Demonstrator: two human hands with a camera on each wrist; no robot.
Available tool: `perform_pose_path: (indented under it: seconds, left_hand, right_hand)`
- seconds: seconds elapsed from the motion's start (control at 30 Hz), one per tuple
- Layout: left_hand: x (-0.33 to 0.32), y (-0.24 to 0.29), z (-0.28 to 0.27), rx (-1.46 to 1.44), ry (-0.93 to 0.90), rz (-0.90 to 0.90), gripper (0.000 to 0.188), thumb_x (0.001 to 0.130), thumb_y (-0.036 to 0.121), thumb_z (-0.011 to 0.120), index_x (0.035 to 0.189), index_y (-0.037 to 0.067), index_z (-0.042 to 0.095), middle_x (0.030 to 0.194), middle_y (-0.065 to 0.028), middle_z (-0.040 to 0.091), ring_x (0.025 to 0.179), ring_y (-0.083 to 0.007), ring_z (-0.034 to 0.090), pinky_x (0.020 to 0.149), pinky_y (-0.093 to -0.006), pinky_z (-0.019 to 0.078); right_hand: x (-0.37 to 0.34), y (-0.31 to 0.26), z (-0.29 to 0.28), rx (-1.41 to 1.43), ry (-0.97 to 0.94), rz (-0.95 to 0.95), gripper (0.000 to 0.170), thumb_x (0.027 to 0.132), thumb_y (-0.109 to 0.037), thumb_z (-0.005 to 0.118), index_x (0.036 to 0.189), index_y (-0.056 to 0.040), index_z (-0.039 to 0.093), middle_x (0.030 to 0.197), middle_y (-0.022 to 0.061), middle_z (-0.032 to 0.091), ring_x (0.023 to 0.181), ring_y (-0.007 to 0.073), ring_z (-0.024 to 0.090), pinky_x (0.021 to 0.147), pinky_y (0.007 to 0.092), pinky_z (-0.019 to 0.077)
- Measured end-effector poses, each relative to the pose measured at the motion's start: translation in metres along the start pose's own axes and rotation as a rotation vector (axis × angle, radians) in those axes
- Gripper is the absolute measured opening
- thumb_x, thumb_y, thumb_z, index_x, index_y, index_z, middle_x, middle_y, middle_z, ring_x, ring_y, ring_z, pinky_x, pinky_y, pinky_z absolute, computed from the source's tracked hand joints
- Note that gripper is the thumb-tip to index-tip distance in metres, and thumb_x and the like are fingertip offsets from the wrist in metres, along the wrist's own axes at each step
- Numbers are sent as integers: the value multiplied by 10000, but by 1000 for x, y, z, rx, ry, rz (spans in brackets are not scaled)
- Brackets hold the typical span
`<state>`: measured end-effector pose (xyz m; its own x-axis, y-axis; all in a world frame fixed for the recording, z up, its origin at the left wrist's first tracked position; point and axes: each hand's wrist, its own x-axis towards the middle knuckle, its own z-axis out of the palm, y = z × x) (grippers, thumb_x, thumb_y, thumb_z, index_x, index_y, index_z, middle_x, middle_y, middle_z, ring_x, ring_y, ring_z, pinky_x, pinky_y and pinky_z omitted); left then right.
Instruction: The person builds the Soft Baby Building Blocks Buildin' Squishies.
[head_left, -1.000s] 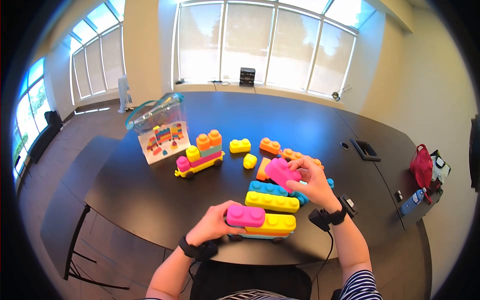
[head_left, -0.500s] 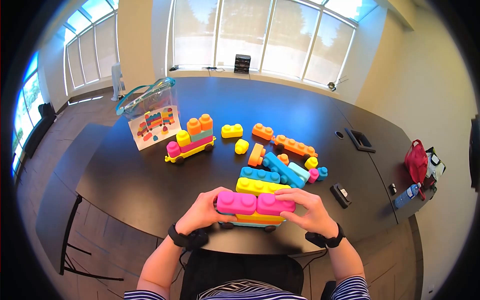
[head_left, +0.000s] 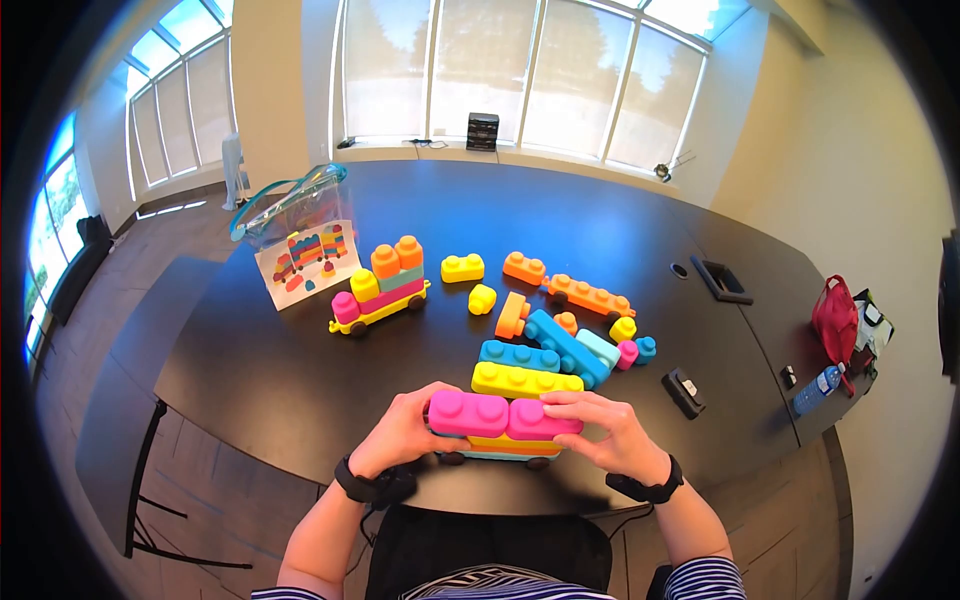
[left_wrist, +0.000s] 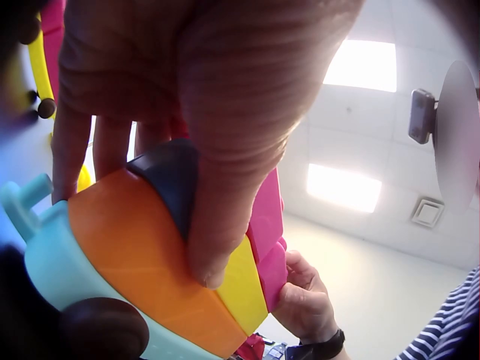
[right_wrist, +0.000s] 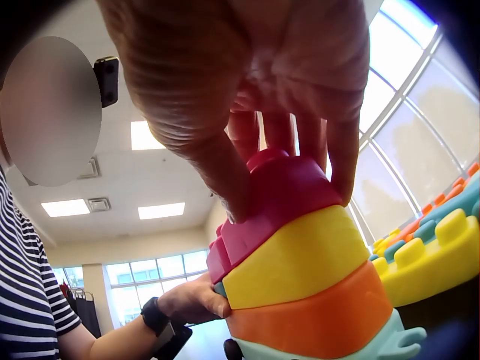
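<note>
Near the table's front edge stands a toy wagon of stacked building blocks. Its base is light blue (left_wrist: 60, 251) with dark wheels, and an orange block (left_wrist: 135, 225) lies on it. Above that sit a yellow block (right_wrist: 300, 259) and a dark blue block (left_wrist: 166, 176). Two pink blocks (head_left: 468, 412) (head_left: 535, 420) top the stack side by side. My left hand (head_left: 408, 432) grips the wagon's left end, thumb along its near side. Fingers and thumb of my right hand (head_left: 617, 435) hold the right-hand pink block from above.
Just behind lie a long yellow block (head_left: 527, 379), blue blocks (head_left: 518, 355) and several smaller ones. An orange wagon base (head_left: 590, 296) is farther back. At left stand a built wagon (head_left: 385, 300) and a clear bag (head_left: 300, 215) with a picture card. A black device (head_left: 684, 392) lies right.
My right hand has brought its pink block from above the loose blocks down and left onto the stack, beside the other pink one. My left hand has stayed at the wagon's left end.
</note>
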<state>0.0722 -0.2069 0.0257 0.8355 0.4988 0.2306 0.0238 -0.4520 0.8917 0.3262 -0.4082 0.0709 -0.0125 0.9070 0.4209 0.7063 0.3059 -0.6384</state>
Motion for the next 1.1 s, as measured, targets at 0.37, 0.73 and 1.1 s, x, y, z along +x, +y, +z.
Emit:
perform_pose_path:
  seconds: [0.37,0.73,1.1]
  left_hand:
    - [-1,5,-1,-50,-28,-56,567,731,81,950,1229,26,684,1111,-80,785,1047,-155,735,975,-337,574]
    - [-1,-5,-2,-10,-9,9,571,724,82,953,1227,32,687,1104,-79,786,1032,-157,737,971,-341,575]
    - [-2,-7,-2,5,-15,31,568,730,96,959,1223,30,686,1100,-74,783,1028,-140,726,963,-334,575]
  right_hand:
    - [18,29,-44,9,50,137,354,932,-109,785,1274,-33,738,1318,139,735,1160,291,718,1018,396,563]
    - [10,115,-16,-786,-76,198,487,757,-78,840,1214,-65,675,1154,112,696,1106,340,667,931,453,571]
    - [13,123,-11,-916,-57,121,608,810,-124,788,1381,-70,587,1078,151,690,1045,361,665,856,449,579]
